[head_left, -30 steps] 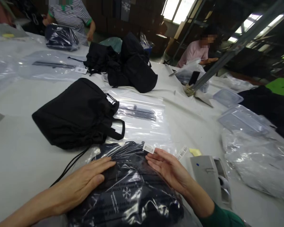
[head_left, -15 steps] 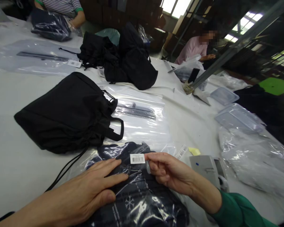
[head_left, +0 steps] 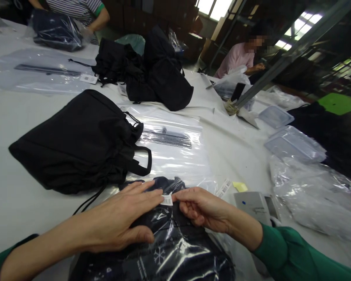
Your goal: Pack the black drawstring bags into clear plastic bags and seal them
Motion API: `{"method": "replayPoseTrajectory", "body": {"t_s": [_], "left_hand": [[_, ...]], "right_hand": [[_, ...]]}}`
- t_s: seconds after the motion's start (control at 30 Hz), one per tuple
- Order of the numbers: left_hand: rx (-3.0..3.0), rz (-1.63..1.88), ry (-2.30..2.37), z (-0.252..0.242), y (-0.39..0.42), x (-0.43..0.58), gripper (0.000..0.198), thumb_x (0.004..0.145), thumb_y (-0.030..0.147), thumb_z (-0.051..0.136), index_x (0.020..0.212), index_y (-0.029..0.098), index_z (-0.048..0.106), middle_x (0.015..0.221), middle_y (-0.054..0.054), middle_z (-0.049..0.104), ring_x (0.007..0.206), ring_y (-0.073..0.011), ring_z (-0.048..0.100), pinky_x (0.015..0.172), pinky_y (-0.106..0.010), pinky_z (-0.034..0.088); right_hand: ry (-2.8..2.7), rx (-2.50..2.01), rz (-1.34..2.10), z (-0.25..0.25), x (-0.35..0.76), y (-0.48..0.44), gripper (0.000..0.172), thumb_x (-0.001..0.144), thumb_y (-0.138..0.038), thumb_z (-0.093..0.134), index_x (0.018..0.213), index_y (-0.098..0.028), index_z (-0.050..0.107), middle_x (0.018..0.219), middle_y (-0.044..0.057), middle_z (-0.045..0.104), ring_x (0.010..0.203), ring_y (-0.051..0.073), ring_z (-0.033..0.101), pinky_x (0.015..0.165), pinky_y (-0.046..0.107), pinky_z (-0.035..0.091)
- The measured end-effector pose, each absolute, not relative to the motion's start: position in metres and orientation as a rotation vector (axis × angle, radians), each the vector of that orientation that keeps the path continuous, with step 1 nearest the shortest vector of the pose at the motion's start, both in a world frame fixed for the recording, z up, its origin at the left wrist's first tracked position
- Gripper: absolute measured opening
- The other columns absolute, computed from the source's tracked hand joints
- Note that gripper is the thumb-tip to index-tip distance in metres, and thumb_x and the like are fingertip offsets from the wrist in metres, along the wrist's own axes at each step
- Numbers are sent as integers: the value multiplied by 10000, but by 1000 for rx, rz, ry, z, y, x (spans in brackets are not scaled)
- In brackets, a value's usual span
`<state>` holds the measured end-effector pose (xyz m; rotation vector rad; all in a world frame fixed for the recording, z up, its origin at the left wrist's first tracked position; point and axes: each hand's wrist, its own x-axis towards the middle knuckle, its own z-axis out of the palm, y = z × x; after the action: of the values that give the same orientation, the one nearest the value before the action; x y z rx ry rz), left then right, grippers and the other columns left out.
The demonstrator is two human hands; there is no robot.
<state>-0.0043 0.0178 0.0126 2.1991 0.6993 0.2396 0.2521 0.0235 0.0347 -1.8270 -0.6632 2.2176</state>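
Note:
A dark garment sealed in a clear plastic bag [head_left: 175,249] lies at the table's near edge under both hands. My left hand [head_left: 125,216] rests flat on it, fingers stretched out, fingertips over one end of a small white barcode label [head_left: 167,200]. My right hand [head_left: 201,208] pinches the other end of that label against the bag with curled fingers. A black drawstring bag [head_left: 76,144] sits just beyond, to the left, its cord trailing toward me.
An empty clear zip bag [head_left: 175,152] lies beyond the hands. A grey label device [head_left: 256,205], a loose barcode sticker [head_left: 224,187] and a yellow scrap [head_left: 240,186] sit at the right. Further black bags [head_left: 158,78], plastic lids [head_left: 295,142] and two seated people are farther off.
My right hand brought the barcode label from the bag's far edge down onto the plastic. My left fingers slid forward over the label's left end.

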Motion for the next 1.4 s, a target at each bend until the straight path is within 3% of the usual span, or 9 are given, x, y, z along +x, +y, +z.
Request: {"method": "replayPoseTrajectory", "body": {"t_s": [0.2,0.37,0.53,0.63,0.7,0.77,1.0,1.2,1.4], "left_hand": [[2169,115,665,6,19,0,670,910,562,507,1502,321,304,1513,-50,421,1415,-319,330,1167,-503,281],[2159,78,678,3,18,-1,687,895,581,518,1500,334,306,1519,-44,409,1414,-333,327,1151,-516,308],[2169,117,691,3,17,-2,667,901,558,527,1494,329,324,1516,-42,412,1413,-323,333,1155,-493,309],[2174,126,676,4,18,-1,662,897,564,531,1487,333,338,1514,-34,415,1406,-311,351,1165,-477,295],[2174,129,654,5,20,-1,670,894,567,534,1487,323,340,1518,-39,409,1406,-302,353,1178,-467,269],[2160,113,646,6,20,-2,672,898,562,533,1491,319,330,1527,-42,392,1412,-299,340,1183,-475,249],[2079,20,715,-5,8,-17,551,984,446,426,1503,398,246,1570,31,294,1452,-249,252,1194,-472,227],[1985,381,1388,-43,-25,-64,452,936,480,500,1362,330,498,1502,-35,441,1401,-302,364,1172,-515,267],[637,757,1807,-48,-67,-78,738,763,665,632,1317,217,437,1232,-152,633,1127,-322,632,892,-470,549]], "right_hand": [[-1039,-1833,2084,29,252,22,233,785,-325,618,626,-156,641,458,-33,545,325,42,360,301,156,196],[-1600,-1771,1817,18,257,24,389,839,-335,565,485,-174,563,377,-51,470,331,51,343,360,191,237],[-1704,-1843,1554,12,274,21,412,885,-386,540,547,-178,650,432,-3,572,365,110,460,409,235,341],[-1940,-1562,1208,26,280,17,268,899,-365,556,939,-207,768,911,79,762,848,242,689,793,367,513],[-2146,-1261,1221,38,279,14,384,901,-310,574,1277,-262,633,1301,65,639,1244,288,541,1081,472,344],[-2327,-1062,1412,45,277,12,472,936,-276,529,1407,-298,496,1411,49,545,1357,286,429,1159,523,193],[-2400,-1092,1521,31,291,8,428,1000,-245,390,1405,-337,490,1376,23,582,1351,243,445,1184,529,147],[-1893,-1692,1047,-2,354,-41,381,914,-443,529,1216,-264,678,1304,79,636,1259,313,536,1144,541,286],[-864,-2038,1191,-58,385,-110,692,778,-744,484,1163,-208,696,1237,136,670,1236,360,554,1016,504,457]]}}
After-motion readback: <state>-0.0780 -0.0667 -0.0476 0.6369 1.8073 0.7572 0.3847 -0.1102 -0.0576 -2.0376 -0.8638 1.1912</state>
